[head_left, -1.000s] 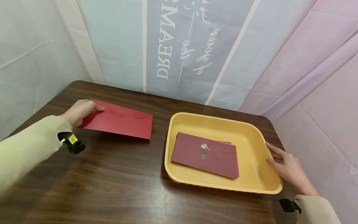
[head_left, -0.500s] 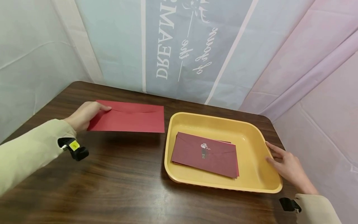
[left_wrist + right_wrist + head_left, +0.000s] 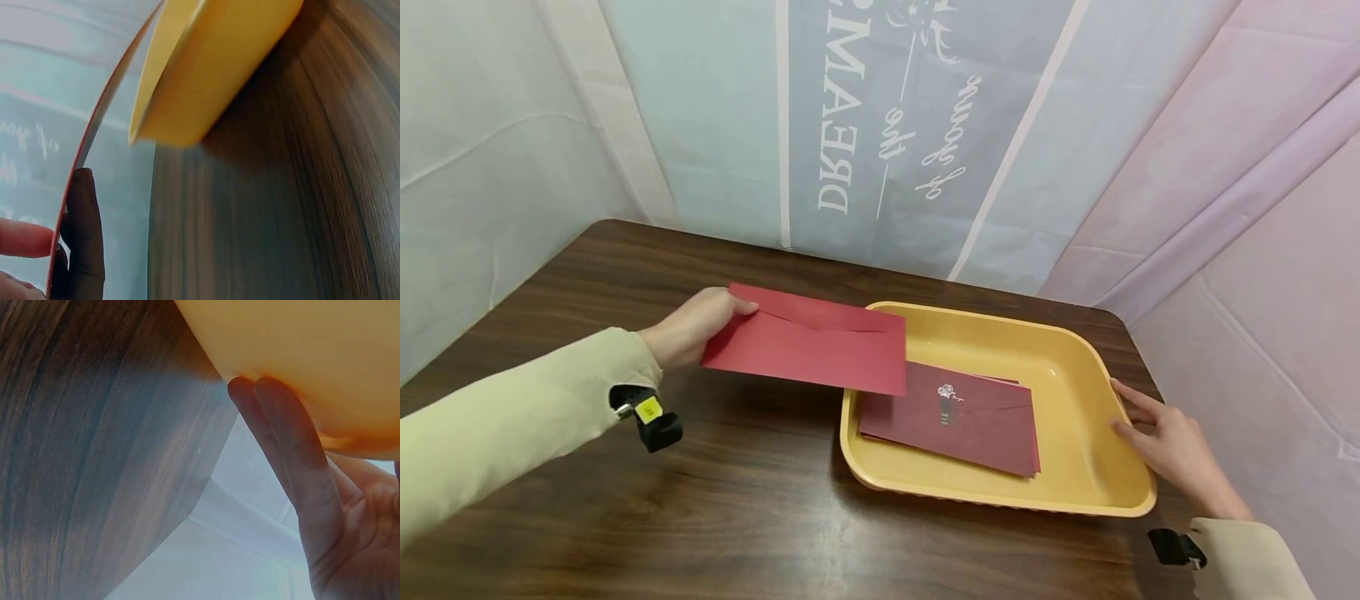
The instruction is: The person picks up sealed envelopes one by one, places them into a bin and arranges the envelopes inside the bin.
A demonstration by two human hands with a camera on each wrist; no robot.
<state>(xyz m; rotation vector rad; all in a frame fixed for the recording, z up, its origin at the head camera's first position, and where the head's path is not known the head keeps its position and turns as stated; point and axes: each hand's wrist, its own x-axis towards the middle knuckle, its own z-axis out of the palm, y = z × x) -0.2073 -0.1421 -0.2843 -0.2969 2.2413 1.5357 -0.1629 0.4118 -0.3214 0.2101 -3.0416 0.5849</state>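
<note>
My left hand (image 3: 696,325) pinches a red envelope (image 3: 816,337) by its left end, thumb on top and fingers beneath. In the left wrist view the envelope (image 3: 94,125) appears edge-on and slightly bowed, raised above the table. Its right end overlaps the left rim of a yellow plastic tray (image 3: 1075,417) in the head view. Inside the tray lies a small stack of dark red envelopes (image 3: 955,425), the top one bearing a white flower print; its upper left corner is covered. My right hand (image 3: 1176,450) grips the tray's right rim, with fingers against the outer wall in the right wrist view.
The tray stands on a dark wood-grain table (image 3: 737,517), toward its right side. Behind the table hangs a pale cloth backdrop (image 3: 722,125) with lettering. More light cloth (image 3: 1285,333) borders the right edge.
My left hand has carried the red envelope rightward, from over the table to overlapping the tray's left rim. The right hand, tray and stack look the same.
</note>
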